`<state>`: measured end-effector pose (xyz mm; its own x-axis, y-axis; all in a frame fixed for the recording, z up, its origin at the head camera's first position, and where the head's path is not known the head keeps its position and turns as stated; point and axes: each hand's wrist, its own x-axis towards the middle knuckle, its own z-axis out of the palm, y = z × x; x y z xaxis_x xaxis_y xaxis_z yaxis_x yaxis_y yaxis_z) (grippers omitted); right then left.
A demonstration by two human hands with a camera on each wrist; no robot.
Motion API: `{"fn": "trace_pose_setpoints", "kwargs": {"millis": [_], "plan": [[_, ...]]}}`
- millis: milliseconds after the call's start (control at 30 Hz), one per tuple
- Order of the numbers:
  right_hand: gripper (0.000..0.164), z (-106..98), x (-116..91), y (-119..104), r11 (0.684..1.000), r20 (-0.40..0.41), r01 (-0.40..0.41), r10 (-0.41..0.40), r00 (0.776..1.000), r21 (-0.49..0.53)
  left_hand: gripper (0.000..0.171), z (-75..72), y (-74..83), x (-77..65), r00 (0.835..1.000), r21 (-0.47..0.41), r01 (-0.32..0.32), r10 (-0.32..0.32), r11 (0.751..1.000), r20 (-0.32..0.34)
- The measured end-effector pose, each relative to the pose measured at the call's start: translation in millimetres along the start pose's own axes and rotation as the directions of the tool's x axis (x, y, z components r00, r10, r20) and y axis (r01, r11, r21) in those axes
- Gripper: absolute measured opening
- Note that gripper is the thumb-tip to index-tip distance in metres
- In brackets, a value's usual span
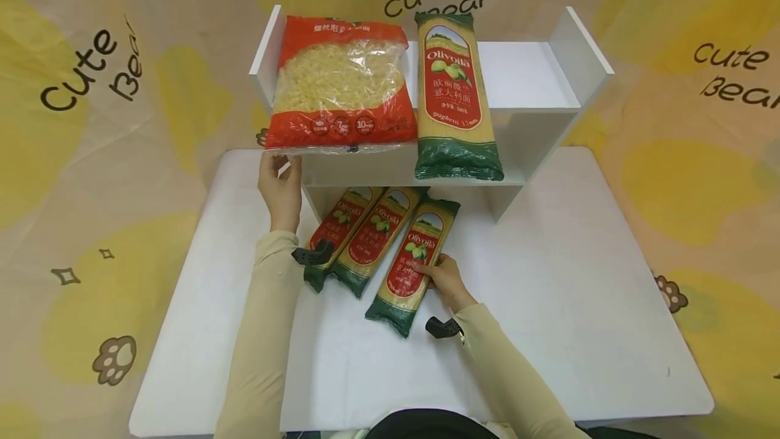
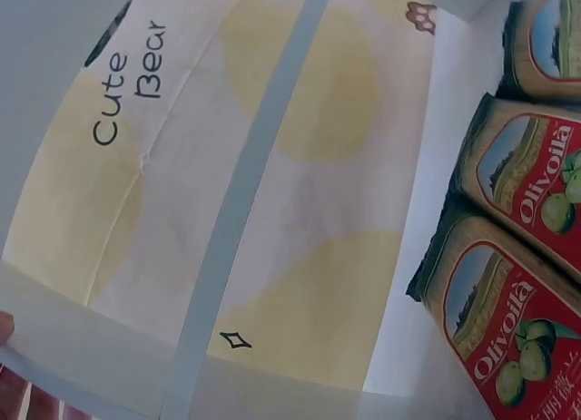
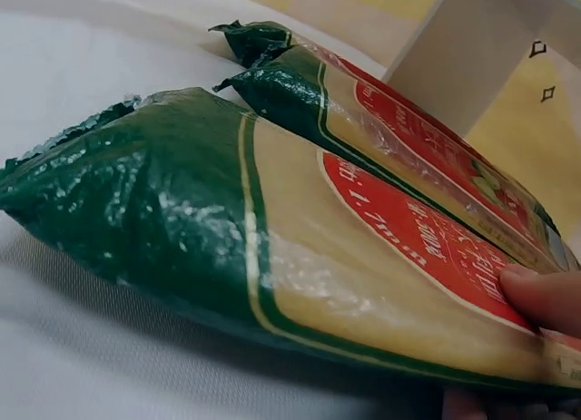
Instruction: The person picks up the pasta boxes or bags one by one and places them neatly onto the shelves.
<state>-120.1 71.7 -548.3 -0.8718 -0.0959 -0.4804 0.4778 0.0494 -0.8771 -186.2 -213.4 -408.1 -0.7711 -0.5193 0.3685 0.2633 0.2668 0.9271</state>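
My right hand (image 1: 449,283) grips a spaghetti packet (image 1: 409,269) by its right edge. In the right wrist view the thumb (image 3: 545,297) lies on the red label and other fingers show beneath the packet. Two more spaghetti packets (image 1: 374,239) (image 1: 341,222) lie slanted side by side to its left, their far ends under the shelf. My left hand (image 1: 282,192) is raised to the left side of the white shelf unit (image 1: 396,171). Its thumb and fingers hold the panel's edge, partly out of frame at lower left in the left wrist view.
On the shelf's upper level, a red pasta bag (image 1: 344,87) leans at the left and another spaghetti packet (image 1: 457,97) leans beside it, both overhanging the front. The unit stands on a white table (image 1: 585,317) before a patterned yellow cloth (image 1: 682,188).
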Motion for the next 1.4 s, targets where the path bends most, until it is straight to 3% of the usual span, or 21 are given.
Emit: {"fn": "trace_pose_setpoints", "kwargs": {"millis": [133, 267, 633, 1400], "plan": [[0.052, -5.2, -1.4, 0.4, 1.000, 0.102, 0.019, -0.021, 0.995, 0.015, 0.034, 1.2, 0.5, 0.4, 0.999, 0.099, -0.043, 0.045, 0.994, -0.010], [0.056, -9.8, -1.5, 0.5, 0.999, 0.156, 0.028, -0.032, 0.987, 0.025, 0.036, 1.2, 1.2, 0.8, 0.998, 0.133, -0.055, 0.058, 0.990, -0.023], [0.058, -20.7, -4.3, 0.7, 0.995, 0.060, -0.038, 0.032, 0.998, 0.098, 0.029, -2.0, -3.3, 4.4, 0.994, 0.156, -0.113, 0.112, 0.981, 0.012], [0.057, -75.1, -58.0, -36.9, 0.995, 0.125, 0.102, -0.100, 0.987, -0.013, 0.029, -5.6, -3.6, 4.8, 0.995, 0.178, -0.099, 0.096, 0.979, 0.023]]}}
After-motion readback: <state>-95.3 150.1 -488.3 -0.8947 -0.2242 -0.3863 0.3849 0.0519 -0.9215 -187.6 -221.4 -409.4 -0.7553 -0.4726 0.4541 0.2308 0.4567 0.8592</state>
